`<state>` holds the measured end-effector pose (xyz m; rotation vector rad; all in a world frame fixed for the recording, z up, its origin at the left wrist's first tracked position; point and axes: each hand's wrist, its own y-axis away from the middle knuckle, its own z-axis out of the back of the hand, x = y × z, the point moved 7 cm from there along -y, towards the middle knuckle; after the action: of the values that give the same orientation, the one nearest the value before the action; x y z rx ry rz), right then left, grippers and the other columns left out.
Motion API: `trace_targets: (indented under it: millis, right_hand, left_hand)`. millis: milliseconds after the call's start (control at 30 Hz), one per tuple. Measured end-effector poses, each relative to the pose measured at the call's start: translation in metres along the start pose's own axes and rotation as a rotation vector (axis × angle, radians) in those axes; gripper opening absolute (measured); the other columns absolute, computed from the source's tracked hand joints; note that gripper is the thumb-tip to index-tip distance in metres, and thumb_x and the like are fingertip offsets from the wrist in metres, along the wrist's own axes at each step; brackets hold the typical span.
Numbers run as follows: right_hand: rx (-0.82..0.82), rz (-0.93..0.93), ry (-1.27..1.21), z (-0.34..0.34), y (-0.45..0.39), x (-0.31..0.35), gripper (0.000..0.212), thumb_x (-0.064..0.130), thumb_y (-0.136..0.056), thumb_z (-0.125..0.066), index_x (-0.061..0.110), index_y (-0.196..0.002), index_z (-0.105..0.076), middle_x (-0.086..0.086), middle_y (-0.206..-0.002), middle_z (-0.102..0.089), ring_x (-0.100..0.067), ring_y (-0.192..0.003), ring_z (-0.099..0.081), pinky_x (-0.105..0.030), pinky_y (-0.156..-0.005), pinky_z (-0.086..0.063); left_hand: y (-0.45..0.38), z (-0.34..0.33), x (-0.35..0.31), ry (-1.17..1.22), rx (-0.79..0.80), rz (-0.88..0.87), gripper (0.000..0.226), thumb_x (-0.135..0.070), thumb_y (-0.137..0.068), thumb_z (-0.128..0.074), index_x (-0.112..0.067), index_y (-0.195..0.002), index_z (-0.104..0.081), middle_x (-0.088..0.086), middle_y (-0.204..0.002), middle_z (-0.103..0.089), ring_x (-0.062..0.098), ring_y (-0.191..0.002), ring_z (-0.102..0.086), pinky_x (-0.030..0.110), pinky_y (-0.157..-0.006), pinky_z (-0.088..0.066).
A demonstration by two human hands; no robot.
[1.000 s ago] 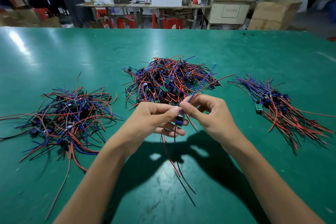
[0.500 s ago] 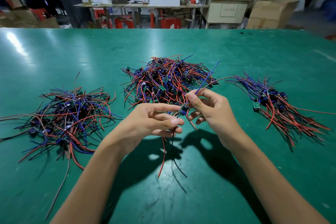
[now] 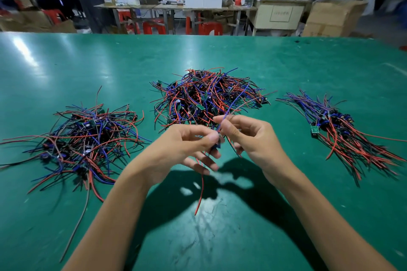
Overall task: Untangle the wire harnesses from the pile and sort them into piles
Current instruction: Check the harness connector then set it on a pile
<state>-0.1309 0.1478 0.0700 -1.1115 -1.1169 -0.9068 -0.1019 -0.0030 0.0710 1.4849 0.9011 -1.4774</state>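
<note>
One wire harness [image 3: 200,187] is held above the green table [image 3: 220,237] between both hands. My left hand [image 3: 187,147] pinches its small dark component with thumb and forefinger. My right hand [image 3: 246,136] pinches its blue and brownish wires, which stick up and to the right. A red wire of the harness hangs down toward the table. Just behind my hands lies the tangled central pile [image 3: 209,97] of red, blue and black wires with small green boards.
A loose, messy pile [image 3: 86,138] lies at the left. A combed, aligned pile [image 3: 343,130] lies at the right. Beyond the table's far edge are workbenches, red stools, cardboard boxes and seated people.
The hands have drawn slightly apart. My right hand has slid up along the blue wires, and the hanging black wire is out of sight while the red one still dangles.
</note>
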Motion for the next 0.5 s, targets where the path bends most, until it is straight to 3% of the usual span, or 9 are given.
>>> trace_targets:
  millis: [100, 167, 233, 267, 367, 433, 500]
  right_hand:
    - [0.034, -0.116, 0.051, -0.007, 0.002, -0.008, 0.041, 0.06, -0.088, -0.056, 0.026, -0.092, -0.078, 0.006, -0.074, -0.071, -0.01, -0.051, -0.049, -0.024, -0.046, -0.044]
    - [0.05, -0.114, 0.409, -0.013, 0.008, -0.016, 0.043, 0.067, -0.091, -0.057, 0.028, -0.08, -0.073, 0.009, -0.066, -0.07, -0.01, -0.053, -0.058, -0.032, -0.053, -0.051]
    - [0.056, -0.072, 0.857, -0.024, 0.018, -0.025, 0.047, 0.077, -0.083, -0.055, 0.032, -0.072, -0.065, 0.012, -0.062, -0.066, -0.006, -0.063, -0.063, -0.03, -0.063, -0.049]
    - [0.031, -0.05, 0.99, -0.03, 0.022, -0.025, 0.05, 0.08, -0.078, -0.054, 0.032, -0.069, -0.061, 0.013, -0.062, -0.063, -0.008, -0.067, -0.062, -0.029, -0.064, -0.043]
    - [0.024, -0.018, 1.056, -0.043, 0.025, -0.023, 0.049, 0.077, -0.073, -0.059, 0.028, -0.069, -0.055, 0.012, -0.059, -0.056, -0.015, -0.069, -0.056, -0.027, -0.058, -0.033]
    - [0.053, -0.017, 1.067, -0.045, 0.025, -0.021, 0.042, 0.071, -0.076, -0.06, 0.029, -0.073, -0.055, 0.012, -0.059, -0.054, -0.016, -0.069, -0.052, -0.027, -0.056, -0.031]
    - [0.077, -0.02, 1.087, -0.044, 0.028, -0.02, 0.035, 0.065, -0.078, -0.058, 0.031, -0.08, -0.057, 0.01, -0.065, -0.059, -0.019, -0.077, -0.058, -0.031, -0.063, -0.036]
  left_hand:
    - [0.003, 0.037, -0.015, 0.181, -0.216, -0.093, 0.024, -0.047, -0.088, -0.056, -0.034, -0.087, -0.076, -0.006, -0.079, -0.072, 0.016, -0.064, -0.071, 0.023, -0.055, -0.055]
    - [0.013, 0.074, -0.018, 0.408, -0.418, -0.165, 0.034, -0.057, -0.089, -0.049, -0.038, -0.084, -0.077, -0.016, -0.077, -0.07, 0.007, -0.062, -0.068, 0.017, -0.056, -0.053]
    - [0.03, 0.11, -0.012, 0.557, -0.634, -0.235, 0.038, -0.054, -0.098, -0.046, -0.032, -0.091, -0.076, -0.017, -0.081, -0.072, 0.005, -0.065, -0.069, 0.015, -0.059, -0.054]
    - [0.039, 0.125, -0.007, 0.505, -0.776, -0.254, 0.036, -0.049, -0.102, -0.045, -0.026, -0.095, -0.073, -0.013, -0.084, -0.073, 0.006, -0.065, -0.07, 0.016, -0.058, -0.055]
    - [0.073, 0.16, 0.004, 0.095, -1.313, -0.191, 0.034, -0.038, -0.103, -0.052, -0.011, -0.103, -0.072, 0.007, -0.093, -0.072, 0.016, -0.066, -0.07, 0.025, -0.056, -0.058]
    - [0.094, 0.169, 0.005, -0.144, -1.594, -0.093, 0.041, -0.042, -0.092, -0.055, -0.012, -0.112, -0.075, 0.012, -0.101, -0.074, 0.029, -0.09, -0.07, 0.036, -0.076, -0.059]
    - [0.105, 0.172, 0.004, -0.392, -1.699, 0.074, 0.047, -0.047, -0.086, -0.054, -0.018, -0.116, -0.074, 0.017, -0.112, -0.07, 0.034, -0.115, -0.056, 0.04, -0.09, -0.048]
